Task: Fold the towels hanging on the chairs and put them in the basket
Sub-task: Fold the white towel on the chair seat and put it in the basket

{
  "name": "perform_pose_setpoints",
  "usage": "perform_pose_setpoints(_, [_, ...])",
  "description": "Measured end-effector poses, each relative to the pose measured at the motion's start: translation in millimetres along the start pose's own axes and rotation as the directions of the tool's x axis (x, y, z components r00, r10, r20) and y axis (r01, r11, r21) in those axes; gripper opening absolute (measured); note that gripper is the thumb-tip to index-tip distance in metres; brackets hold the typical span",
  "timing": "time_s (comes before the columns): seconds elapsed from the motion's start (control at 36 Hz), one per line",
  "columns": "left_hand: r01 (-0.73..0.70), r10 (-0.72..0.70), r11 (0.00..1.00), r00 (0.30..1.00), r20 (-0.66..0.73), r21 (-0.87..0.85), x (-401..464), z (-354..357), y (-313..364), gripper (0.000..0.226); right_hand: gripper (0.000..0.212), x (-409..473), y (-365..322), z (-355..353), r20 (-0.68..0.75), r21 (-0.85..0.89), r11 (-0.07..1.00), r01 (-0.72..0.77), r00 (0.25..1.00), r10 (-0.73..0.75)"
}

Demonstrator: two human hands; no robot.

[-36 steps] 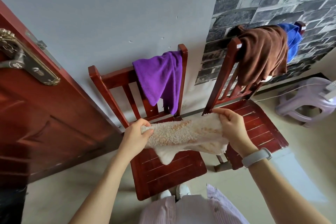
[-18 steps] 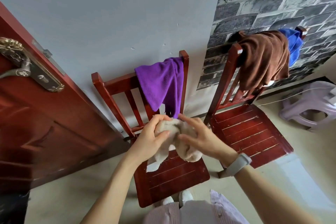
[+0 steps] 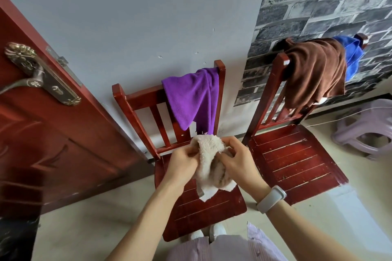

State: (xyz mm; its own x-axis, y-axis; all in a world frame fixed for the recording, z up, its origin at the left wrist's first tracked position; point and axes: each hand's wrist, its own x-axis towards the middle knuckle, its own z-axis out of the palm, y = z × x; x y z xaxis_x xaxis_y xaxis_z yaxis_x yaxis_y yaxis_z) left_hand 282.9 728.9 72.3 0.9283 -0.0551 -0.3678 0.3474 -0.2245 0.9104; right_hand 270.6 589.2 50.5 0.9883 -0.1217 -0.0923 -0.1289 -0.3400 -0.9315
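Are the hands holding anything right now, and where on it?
Yes: the beige towel. The left hand grips its left side and the right hand its right, near the folded top.

No readable txt, labels, brands or nos. anywhere in view.
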Motion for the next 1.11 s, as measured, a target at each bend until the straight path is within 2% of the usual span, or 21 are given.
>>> perform_pose_setpoints(0.06, [-0.001,0.004,0.998,0.999,-0.048,0.060,2.3,-7.2,-0.6,0.012,0.021,0.6,3.7,-6.0,0.015,-0.040,0.999,0.015,1.000,-0.014])
perform_pose_setpoints(0.14, [-0.070,0.097,0.977,0.987,-0.128,0.201,5.4,-24.7,-4.9,0.008,0.023,2.7,9.2,-19.3,-0.017,-0.106,0.994,0.037,0.999,-0.039])
perform_pose_setpoints(0.22, [-0.111,0.160,0.966,0.965,-0.207,0.233,7.0,-39.0,-9.6,0.010,0.023,7.0,17.5,-30.7,-0.067,-0.194,0.980,0.037,0.996,-0.051])
perform_pose_setpoints(0.31, [-0.136,0.205,0.946,0.955,-0.216,0.293,6.4,-37.2,-11.6,0.011,0.022,9.3,25.0,-31.8,0.017,-0.320,0.945,0.063,0.998,-0.061])
perform_pose_setpoints(0.42, [-0.141,0.207,0.955,0.946,-0.249,0.259,7.2,-32.0,-13.9,0.009,0.024,9.6,29.3,-28.1,0.164,-0.404,0.914,0.041,0.986,0.029])
perform_pose_setpoints(0.53, [-0.167,0.216,0.970,0.927,-0.306,0.179,13.7,-42.1,-16.9,0.006,0.033,12.6,38.5,-40.0,0.261,-0.449,0.883,-0.136,0.925,0.275])
perform_pose_setpoints(0.58, [-0.170,0.201,0.977,0.932,-0.302,0.126,16.1,-50.9,-18.8,0.014,0.025,13.6,48.9,-48.5,0.263,-0.529,0.833,-0.161,0.902,0.341])
perform_pose_setpoints(0.64, [-0.159,0.188,0.980,0.937,-0.294,0.121,17.5,-61.3,-21.9,0.027,0.024,13.9,59.0,-55.8,0.185,-0.556,0.816,-0.157,0.934,0.306])
perform_pose_setpoints(0.72, [-0.116,0.157,0.982,0.940,-0.304,0.147,20.7,-75.6,-26.8,0.038,0.024,14.7,65.5,-66.1,0.001,-0.487,0.846,-0.217,0.969,0.249])
perform_pose_setpoints(0.81, [0.004,0.018,0.996,0.967,-0.253,0.089,25.0,-85.7,-33.6,0.044,0.020,17.3,67.3,-71.7,-0.160,-0.301,0.908,-0.291,0.954,0.252])
perform_pose_setpoints(0.89, [0.074,-0.079,0.997,0.969,-0.235,-0.032,27.2,-92.4,-38.8,0.048,0.016,19.3,63.0,-74.5,-0.188,0.016,0.963,-0.269,0.945,0.267])
perform_pose_setpoints(0.97, [0.044,-0.072,0.991,0.971,-0.228,-0.125,23.9,-92.4,-32.5,0.029,0.019,22.8,57.7,-81.4,-0.148,0.254,0.931,-0.263,0.940,0.306])
perform_pose_setpoints(1.03, [0.003,-0.015,0.998,0.978,-0.206,-0.063,21.8,-91.1,-29.8,0.023,0.021,25.7,58.5,-86.9,-0.132,0.278,0.928,-0.249,0.947,0.293])
perform_pose_setpoints(1.11, [-0.022,0.080,0.961,0.975,-0.205,0.275,24.2,-94.0,-33.5,0.032,0.027,27.5,58.3,-94.0,-0.081,0.088,0.975,-0.202,0.975,0.209])
